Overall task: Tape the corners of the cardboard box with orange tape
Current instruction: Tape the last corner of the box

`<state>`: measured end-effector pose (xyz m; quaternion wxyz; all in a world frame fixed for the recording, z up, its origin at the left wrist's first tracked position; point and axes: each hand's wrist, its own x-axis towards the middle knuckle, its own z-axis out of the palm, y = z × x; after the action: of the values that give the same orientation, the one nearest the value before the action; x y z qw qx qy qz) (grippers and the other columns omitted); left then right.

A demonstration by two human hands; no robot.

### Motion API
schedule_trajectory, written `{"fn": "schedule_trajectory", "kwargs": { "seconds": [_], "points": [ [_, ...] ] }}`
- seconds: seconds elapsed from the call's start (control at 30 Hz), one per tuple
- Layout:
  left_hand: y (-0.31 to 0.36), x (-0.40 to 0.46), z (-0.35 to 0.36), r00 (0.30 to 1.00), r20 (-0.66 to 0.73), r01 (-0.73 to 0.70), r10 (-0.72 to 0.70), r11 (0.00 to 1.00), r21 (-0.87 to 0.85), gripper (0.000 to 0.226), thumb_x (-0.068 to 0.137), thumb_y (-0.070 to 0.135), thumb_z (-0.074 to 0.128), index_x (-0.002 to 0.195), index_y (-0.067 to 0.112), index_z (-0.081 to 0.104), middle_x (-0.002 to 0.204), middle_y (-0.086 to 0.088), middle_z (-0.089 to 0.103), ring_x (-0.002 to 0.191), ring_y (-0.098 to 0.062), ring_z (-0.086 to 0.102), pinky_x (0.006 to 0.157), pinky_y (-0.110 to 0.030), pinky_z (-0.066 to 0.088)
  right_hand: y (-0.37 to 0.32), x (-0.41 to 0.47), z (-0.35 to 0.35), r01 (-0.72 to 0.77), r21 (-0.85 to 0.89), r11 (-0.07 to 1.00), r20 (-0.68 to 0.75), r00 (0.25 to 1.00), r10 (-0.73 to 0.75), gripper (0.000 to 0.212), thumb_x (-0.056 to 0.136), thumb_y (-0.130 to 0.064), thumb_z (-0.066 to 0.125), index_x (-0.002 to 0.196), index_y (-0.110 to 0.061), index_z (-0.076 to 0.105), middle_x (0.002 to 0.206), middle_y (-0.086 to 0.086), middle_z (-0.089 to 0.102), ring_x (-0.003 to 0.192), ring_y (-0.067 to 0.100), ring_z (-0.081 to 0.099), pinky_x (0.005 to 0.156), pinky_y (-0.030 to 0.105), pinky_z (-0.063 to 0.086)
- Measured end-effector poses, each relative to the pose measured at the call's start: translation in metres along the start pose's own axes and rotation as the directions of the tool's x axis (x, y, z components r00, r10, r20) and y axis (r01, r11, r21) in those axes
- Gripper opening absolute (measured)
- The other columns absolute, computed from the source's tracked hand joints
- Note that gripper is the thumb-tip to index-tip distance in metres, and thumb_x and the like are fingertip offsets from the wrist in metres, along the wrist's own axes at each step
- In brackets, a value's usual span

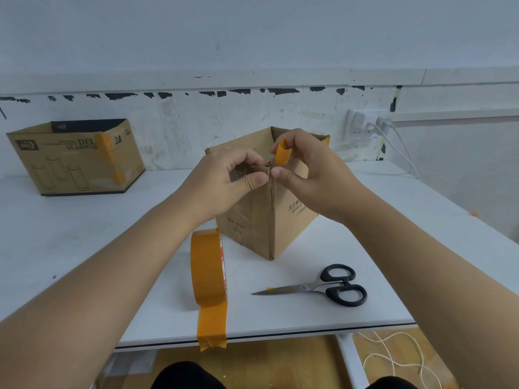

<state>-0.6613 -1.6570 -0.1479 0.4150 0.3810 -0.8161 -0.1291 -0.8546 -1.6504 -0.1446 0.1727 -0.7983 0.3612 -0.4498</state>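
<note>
An open brown cardboard box [283, 220] stands on the white table [84, 248], one vertical corner turned toward me. My left hand [224, 181] pinches the top of that near corner. My right hand [309, 175] holds a short orange tape piece [281, 155] between its fingers just above the same corner, thumb pressed on the box edge. The orange tape roll [207, 270] stands on edge in front of the box, its loose end stuck over the table's front edge. The far right corner of the box carries a bit of orange tape [327, 141].
Black-handled scissors [323, 287] lie to the right of the roll, blades pointing left. A second cardboard box [75, 161] with orange tape on its corner stands at the back left. A wall socket with white cables [368, 124] is at the back right.
</note>
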Motion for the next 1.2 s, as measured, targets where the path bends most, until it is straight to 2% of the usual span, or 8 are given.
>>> {"fn": "schedule_trajectory", "kwargs": {
  "seconds": [0.1,0.23,0.33,0.47,0.7,0.83,1.0,1.2],
  "points": [
    [-0.001,0.001,0.000,1.000,0.001,-0.007,0.007,1.000,0.004,0.016,0.086,0.032,0.065,0.089,0.045,0.057,0.091,0.016,0.061,0.086,0.008,0.053,0.073,-0.004,0.037,0.001,0.000,0.001,0.009,-0.014,1.000,0.000,1.000,-0.009,0.018,0.089,-0.016,0.064,0.104,-0.014,0.054,0.101,-0.006,0.061,0.100,0.006,0.055,0.092,0.033,0.047],
    [-0.005,0.000,0.002,1.000,-0.004,-0.012,0.012,0.999,0.049,0.013,0.087,0.034,0.063,0.094,0.042,0.056,0.093,0.016,0.058,0.090,0.009,0.051,0.073,-0.004,0.036,0.003,-0.002,0.001,0.043,0.031,0.999,-0.010,0.999,-0.043,0.019,0.089,-0.013,0.064,0.105,-0.011,0.054,0.099,-0.002,0.060,0.104,0.016,0.057,0.095,0.039,0.046],
    [-0.005,-0.001,0.004,0.999,-0.024,-0.043,0.045,0.997,0.061,0.012,0.088,0.030,0.063,0.098,0.035,0.058,0.091,0.023,0.056,0.088,0.017,0.048,0.072,0.002,0.034,0.004,-0.002,0.001,0.069,0.047,0.997,-0.006,0.998,-0.069,0.019,0.089,-0.011,0.064,0.105,-0.009,0.054,0.096,-0.010,0.058,0.102,0.018,0.057,0.096,0.040,0.046],
    [-0.004,-0.001,0.005,0.996,-0.026,-0.079,0.081,0.995,0.066,0.011,0.089,0.027,0.062,0.095,0.035,0.057,0.089,0.023,0.055,0.088,0.016,0.047,0.073,0.001,0.032,0.006,-0.002,-0.003,0.086,0.062,0.994,0.014,0.996,-0.087,0.018,0.089,-0.009,0.064,0.105,-0.005,0.054,0.097,-0.014,0.058,0.102,0.019,0.057,0.096,0.037,0.046],
    [-0.005,0.002,0.003,0.999,-0.010,-0.052,0.052,0.998,0.026,0.013,0.088,0.026,0.065,0.091,0.037,0.059,0.087,0.021,0.059,0.085,0.011,0.052,0.072,-0.002,0.036,0.000,0.004,-0.003,0.032,-0.009,0.999,0.012,0.999,-0.032,0.019,0.086,-0.013,0.068,0.101,-0.011,0.057,0.090,-0.009,0.060,0.087,0.002,0.057,0.086,0.019,0.046],
    [-0.004,0.001,0.003,0.999,-0.013,-0.051,0.051,0.999,0.020,0.021,0.087,0.026,0.066,0.087,0.044,0.055,0.085,0.021,0.058,0.084,0.010,0.052,0.071,-0.002,0.036,-0.004,0.006,-0.004,0.020,-0.070,0.997,0.026,0.999,-0.018,0.017,0.086,-0.013,0.068,0.098,-0.013,0.056,0.094,-0.002,0.063,0.087,0.002,0.056,0.081,0.014,0.044],
    [-0.006,-0.002,0.004,0.999,0.014,-0.046,0.045,0.998,0.040,0.018,0.088,0.033,0.062,0.091,0.048,0.052,0.093,0.014,0.056,0.092,0.005,0.049,0.075,-0.010,0.036,-0.004,0.003,-0.009,0.042,-0.049,0.998,0.086,0.996,-0.038,0.017,0.088,-0.013,0.067,0.100,-0.009,0.056,0.099,-0.001,0.061,0.098,0.014,0.059,0.092,0.028,0.047],
    [-0.008,-0.004,0.002,0.996,0.040,-0.079,0.078,0.996,0.041,0.015,0.084,0.041,0.058,0.094,0.049,0.050,0.093,0.021,0.052,0.097,-0.003,0.048,0.080,-0.009,0.038,-0.002,-0.001,-0.007,0.070,-0.032,0.997,0.089,0.994,-0.066,0.020,0.087,-0.012,0.068,0.102,-0.010,0.055,0.097,-0.002,0.060,0.097,0.015,0.057,0.095,0.033,0.046]
  ]
}}
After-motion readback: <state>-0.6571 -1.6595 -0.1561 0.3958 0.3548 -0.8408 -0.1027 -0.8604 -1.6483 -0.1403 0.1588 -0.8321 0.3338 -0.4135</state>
